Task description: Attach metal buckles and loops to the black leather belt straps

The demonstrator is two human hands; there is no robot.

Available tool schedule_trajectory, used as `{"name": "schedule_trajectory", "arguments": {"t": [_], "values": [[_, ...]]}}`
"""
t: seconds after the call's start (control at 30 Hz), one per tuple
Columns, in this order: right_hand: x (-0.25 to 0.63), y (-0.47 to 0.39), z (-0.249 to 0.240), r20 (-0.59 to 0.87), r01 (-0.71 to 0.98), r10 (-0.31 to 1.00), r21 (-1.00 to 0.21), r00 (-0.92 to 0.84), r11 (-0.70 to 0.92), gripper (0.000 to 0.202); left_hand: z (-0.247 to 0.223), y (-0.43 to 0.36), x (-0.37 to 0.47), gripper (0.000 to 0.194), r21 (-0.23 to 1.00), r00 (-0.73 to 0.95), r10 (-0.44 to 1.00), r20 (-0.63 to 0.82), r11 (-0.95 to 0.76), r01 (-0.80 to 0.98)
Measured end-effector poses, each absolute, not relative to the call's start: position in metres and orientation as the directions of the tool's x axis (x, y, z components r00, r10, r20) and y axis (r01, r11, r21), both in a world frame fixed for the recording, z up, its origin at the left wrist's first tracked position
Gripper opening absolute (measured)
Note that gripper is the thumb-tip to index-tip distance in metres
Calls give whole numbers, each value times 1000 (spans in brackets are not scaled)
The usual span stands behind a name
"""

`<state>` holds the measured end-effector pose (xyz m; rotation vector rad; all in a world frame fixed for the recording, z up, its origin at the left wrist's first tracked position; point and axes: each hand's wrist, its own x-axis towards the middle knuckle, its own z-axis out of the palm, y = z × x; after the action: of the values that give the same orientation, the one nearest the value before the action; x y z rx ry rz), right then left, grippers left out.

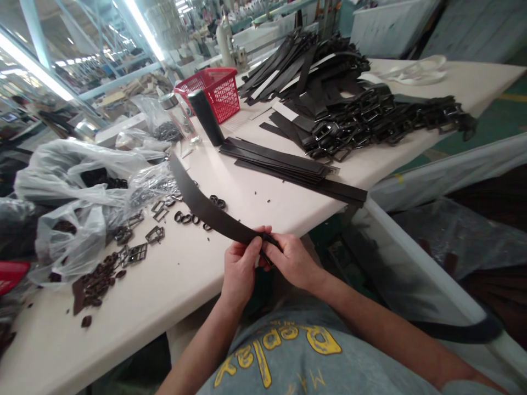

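Observation:
A dark belt strap (209,211) curves up from my fingers and over the white table. My left hand (242,260) pinches it near its lower end, thumb on top. Close beside it, my right hand (290,258) is closed on the same end, where the strap looks folded and something dark sits between the hands; its details are hidden by my fingers. Behind the strap lie several small black belt loops (187,219). Loose metal buckles (135,253) are scattered further left, near a heap of brown loops (101,277).
Flat straps (284,164) lie stacked across the table (197,285). Beyond are a pile of belts with buckles (362,120), a red basket (222,96), a dark cylinder (206,118) and a glass jar (181,118). Plastic bags (74,170) crowd the left; a white bin (411,258) stands right.

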<state>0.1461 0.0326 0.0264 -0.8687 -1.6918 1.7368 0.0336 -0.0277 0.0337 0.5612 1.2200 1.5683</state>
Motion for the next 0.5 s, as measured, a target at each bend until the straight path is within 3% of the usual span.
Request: {"name": "schedule_trajectory", "arguments": {"t": [0.1, 0.3, 0.4, 0.5], "values": [[146, 33, 23, -88, -5, 746, -993, -660, -122, 29, 31, -29, 33, 30, 904, -351, 910, -222, 57, -423], [151, 30, 13, -82, -128, 506, -921, -858, -368, 61, 28, -43, 31, 53, 858, -256, 898, -358, 208, -469], [151, 29, 8, -68, -128, 559, -944, -826, -305, 66, 18, -48, 34, 65, 871, -276, 892, -359, 214, -442], [150, 28, 10, -38, -81, 679, -986, -733, -143, 54, 14, -49, 39, 65, 907, -319, 887, -335, 212, -363]]}}
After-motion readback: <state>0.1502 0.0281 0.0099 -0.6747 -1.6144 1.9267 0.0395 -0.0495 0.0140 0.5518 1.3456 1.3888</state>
